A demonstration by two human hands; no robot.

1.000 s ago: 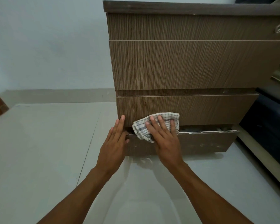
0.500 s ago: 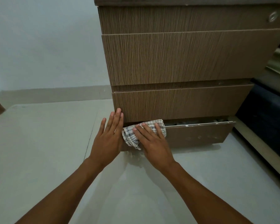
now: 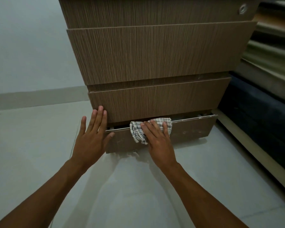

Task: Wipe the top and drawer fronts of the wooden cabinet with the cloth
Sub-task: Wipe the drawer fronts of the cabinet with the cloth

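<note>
The wooden cabinet (image 3: 155,53) fills the upper middle, with several brown-grained drawer fronts; its top is out of view. The bottom drawer (image 3: 192,131) stands slightly pulled out and its front looks scuffed. A white-and-grey checked cloth (image 3: 136,132) is bunched against the upper left part of that drawer front. My right hand (image 3: 156,139) lies flat on the cloth, pressing it to the drawer. My left hand (image 3: 92,135) is spread flat at the cabinet's lower left corner, fingertips on the drawer above, thumb at the bottom drawer's edge.
A pale tiled floor (image 3: 31,153) spreads around the cabinet, with a white wall (image 3: 26,46) and skirting behind on the left. A dark mattress or sofa edge (image 3: 260,119) and a light frame stand close on the right of the cabinet.
My right hand and the cloth have slid right along the top of the bottom drawer front. The view has moved closer and lower; the left hand stays at the corner.
</note>
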